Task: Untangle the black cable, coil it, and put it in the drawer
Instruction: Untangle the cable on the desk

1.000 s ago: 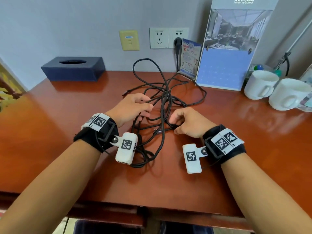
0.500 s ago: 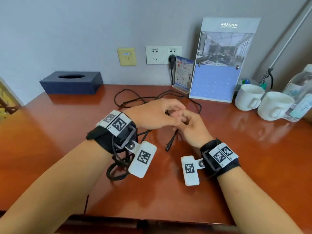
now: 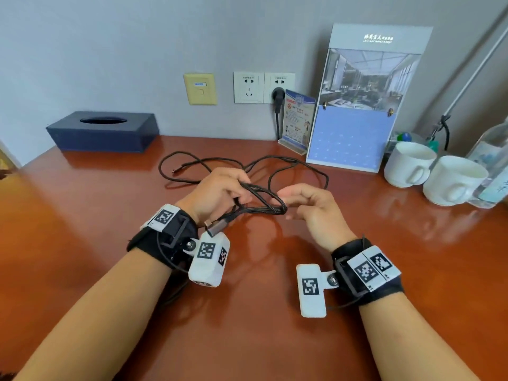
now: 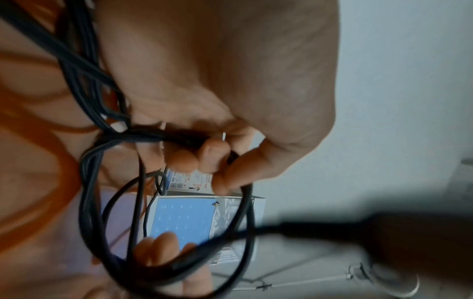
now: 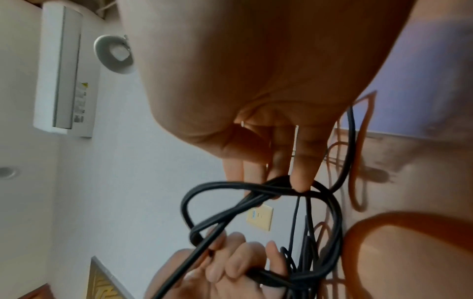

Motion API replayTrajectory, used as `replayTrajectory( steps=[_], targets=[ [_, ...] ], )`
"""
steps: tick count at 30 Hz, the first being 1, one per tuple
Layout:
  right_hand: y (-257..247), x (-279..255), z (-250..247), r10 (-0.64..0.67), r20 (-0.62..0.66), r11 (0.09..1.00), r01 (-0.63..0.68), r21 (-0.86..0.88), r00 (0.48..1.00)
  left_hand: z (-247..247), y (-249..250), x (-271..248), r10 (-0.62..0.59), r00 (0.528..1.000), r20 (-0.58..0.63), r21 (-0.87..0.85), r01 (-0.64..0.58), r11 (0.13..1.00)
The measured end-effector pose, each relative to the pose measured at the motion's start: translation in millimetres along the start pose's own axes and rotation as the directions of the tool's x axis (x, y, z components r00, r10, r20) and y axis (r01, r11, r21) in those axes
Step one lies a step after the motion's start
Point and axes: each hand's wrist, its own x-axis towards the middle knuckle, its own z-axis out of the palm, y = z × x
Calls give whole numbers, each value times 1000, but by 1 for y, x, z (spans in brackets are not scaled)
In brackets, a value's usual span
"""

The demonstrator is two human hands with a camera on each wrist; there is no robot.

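Note:
The black cable (image 3: 264, 200) hangs as a small bundle of loops between my two hands above the wooden desk (image 3: 82, 215). My left hand (image 3: 220, 192) grips one end of the bundle, fingers curled round several strands (image 4: 143, 134). A metal-tipped plug (image 3: 215, 226) dangles below that wrist. My right hand (image 3: 308, 200) pinches the other end of the loops with its fingertips (image 5: 299, 182). The rest of the cable (image 3: 192, 163) trails loose on the desk behind the hands, with a second plug (image 3: 176, 171) at the far left. No drawer is in view.
A dark blue tissue box (image 3: 101, 132) stands at the back left. A calendar stand (image 3: 357, 105) and a small card (image 3: 298, 121) lean on the wall. Two white mugs (image 3: 409, 163) and a bottle (image 3: 492, 166) stand at the right. Another black plug (image 3: 279, 96) sits in the wall socket.
Both hands have lifted gathered loops off the desk. From touching together half a second ago they have drawn apart, stretching the bundle between them. The loose tangle now lies flatter behind them.

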Motion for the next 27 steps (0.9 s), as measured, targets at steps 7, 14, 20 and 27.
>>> replayTrajectory(
  steps=[7,14,20,27],
  targets=[
    [5,0,1,-62,86,952,85,-293,994,-7,-10,4,-215,976,30,-417,208,885],
    [0,-4,6,-65,75,996,69,-61,995,-9,-15,5,-275,961,-33,-367,244,898],
    [4,-3,9,-39,106,998,32,61,994,-8,-14,3,-246,969,-34,-412,210,886],
    [6,2,10,-2,43,981,-6,195,999,-5,-13,0,-107,993,43,-466,114,877]
  ],
)
